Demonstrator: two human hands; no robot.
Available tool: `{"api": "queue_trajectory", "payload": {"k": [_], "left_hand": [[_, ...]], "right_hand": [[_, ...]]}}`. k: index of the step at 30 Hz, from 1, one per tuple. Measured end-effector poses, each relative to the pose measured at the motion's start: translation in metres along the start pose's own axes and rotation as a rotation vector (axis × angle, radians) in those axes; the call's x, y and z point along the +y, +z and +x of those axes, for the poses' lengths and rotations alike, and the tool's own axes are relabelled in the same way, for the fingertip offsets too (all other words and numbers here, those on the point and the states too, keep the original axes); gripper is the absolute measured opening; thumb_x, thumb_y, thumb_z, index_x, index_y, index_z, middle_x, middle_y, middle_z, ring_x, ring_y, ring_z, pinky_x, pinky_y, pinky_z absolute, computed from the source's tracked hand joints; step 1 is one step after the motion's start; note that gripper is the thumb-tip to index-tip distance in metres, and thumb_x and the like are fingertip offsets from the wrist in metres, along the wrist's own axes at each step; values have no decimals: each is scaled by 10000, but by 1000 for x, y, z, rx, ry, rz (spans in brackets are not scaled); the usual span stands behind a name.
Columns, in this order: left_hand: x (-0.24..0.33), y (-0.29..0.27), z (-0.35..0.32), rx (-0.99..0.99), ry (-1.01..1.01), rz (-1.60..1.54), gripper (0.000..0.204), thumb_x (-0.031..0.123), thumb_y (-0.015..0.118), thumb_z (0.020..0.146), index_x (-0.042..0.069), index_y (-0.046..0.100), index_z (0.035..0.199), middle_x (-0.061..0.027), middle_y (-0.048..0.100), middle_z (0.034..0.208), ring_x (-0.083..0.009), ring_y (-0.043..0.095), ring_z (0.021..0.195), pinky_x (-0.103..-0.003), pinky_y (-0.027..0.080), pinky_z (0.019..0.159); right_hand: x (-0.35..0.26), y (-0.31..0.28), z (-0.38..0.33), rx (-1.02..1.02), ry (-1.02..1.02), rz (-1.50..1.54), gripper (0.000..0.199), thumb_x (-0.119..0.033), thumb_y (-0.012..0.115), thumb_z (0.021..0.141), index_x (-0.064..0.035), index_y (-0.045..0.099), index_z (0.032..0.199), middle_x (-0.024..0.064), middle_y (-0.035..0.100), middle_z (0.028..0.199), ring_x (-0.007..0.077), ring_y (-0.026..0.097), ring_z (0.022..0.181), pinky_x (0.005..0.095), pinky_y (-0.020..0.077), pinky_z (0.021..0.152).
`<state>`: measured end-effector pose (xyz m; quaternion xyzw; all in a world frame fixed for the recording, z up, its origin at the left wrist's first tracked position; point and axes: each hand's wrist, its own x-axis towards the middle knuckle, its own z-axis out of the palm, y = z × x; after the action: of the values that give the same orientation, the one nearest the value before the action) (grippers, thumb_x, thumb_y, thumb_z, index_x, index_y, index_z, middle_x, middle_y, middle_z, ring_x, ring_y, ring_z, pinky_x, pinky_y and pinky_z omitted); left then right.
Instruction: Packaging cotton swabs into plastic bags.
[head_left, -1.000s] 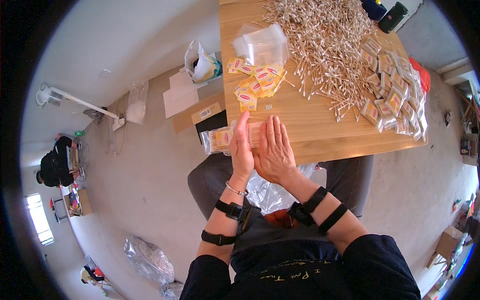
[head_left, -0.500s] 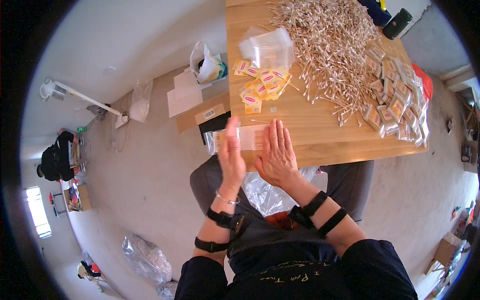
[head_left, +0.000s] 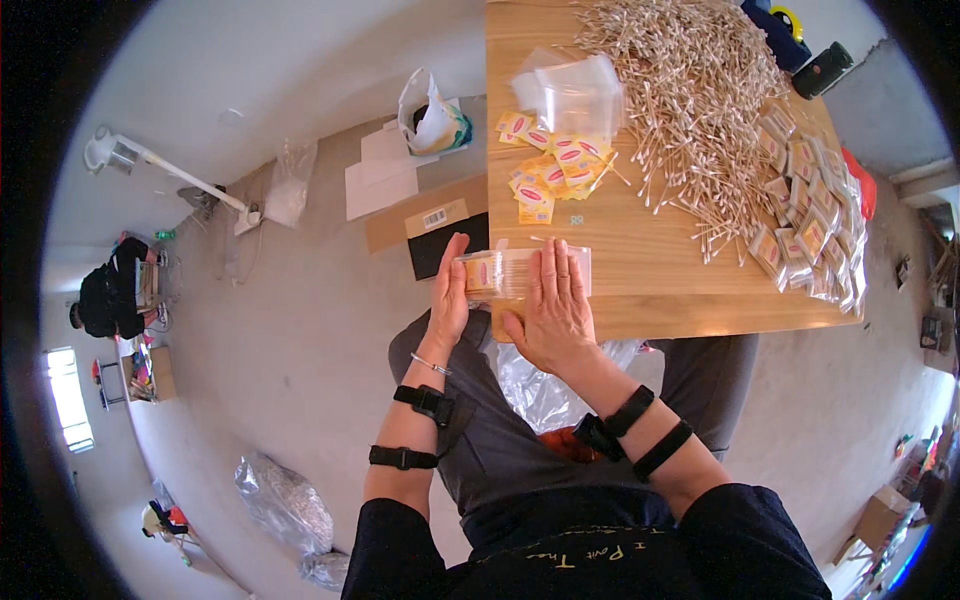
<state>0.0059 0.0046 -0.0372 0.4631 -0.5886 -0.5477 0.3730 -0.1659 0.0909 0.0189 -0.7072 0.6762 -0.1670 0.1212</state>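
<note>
A clear plastic bag of cotton swabs (head_left: pixel 514 270), with a yellow card (head_left: pixel 482 275) showing at its left end, lies across the near left edge of the table. My left hand (head_left: pixel 450 298) stands edge-on at that end, palm against the bag and fingers stretched out. Flat over the bag's right part rests my right hand (head_left: pixel 558 310), its fingers straight and side by side. Part of the bag is hidden beneath it. One loose swab lies just beyond my right fingertips.
On the wooden table (head_left: pixel 660 310) are a big heap of loose cotton swabs (head_left: pixel 690 110), yellow cards (head_left: pixel 555 172), empty clear bags (head_left: pixel 575 95) and a pile of filled packets (head_left: pixel 815 215). A black cylinder (head_left: pixel 822 70) stands at the far right. Cardboard (head_left: pixel 425 215) lies left of the table.
My left hand has come down against the left end of the bag, where the yellow card now shows. My right hand stays flat on the bag. The whole view has shifted slightly.
</note>
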Motion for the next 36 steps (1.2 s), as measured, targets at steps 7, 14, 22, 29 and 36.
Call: {"api": "queue_trajectory", "payload": {"k": [7,14,22,29,36], "left_hand": [[-2,6,0,-16,-48,-217,601,400,336,1064,3,271,1510,-158,335,1548,-234,312,1429,-348,263,1170],[10,3,-1,-17,-11,-218,608,417,344,1060,30,265,1521,-157,325,1553,-233,309,1432,-350,265,1168],[17,0,0,91,-42,-399,809,629,231,1000,31,182,1544,-160,241,1589,-264,209,1479,-374,165,1197],[17,7,0,33,-26,-429,812,659,167,979,85,176,1555,-122,222,1603,-245,191,1485,-391,173,1202],[17,14,0,50,-36,-517,778,596,290,1013,43,178,1549,-173,245,1586,-260,213,1478,-366,187,1190]], "right_hand": [[-8,8,9,8,-24,0,875,-457,517,888,170,244,1433,347,182,1534,443,133,1468,491,104,1205],[-18,6,16,2,-36,41,844,-423,516,876,144,260,1445,329,175,1548,436,121,1474,482,77,1213],[1,0,27,288,-5,1024,731,-214,400,944,119,70,1504,301,103,1585,379,88,1493,406,78,1205],[-21,11,37,319,-2,1167,705,-234,373,964,115,91,1506,266,116,1596,336,95,1497,391,88,1200],[-38,20,43,293,52,1357,700,-209,399,968,103,86,1511,257,107,1599,326,69,1500,395,69,1203]]}}
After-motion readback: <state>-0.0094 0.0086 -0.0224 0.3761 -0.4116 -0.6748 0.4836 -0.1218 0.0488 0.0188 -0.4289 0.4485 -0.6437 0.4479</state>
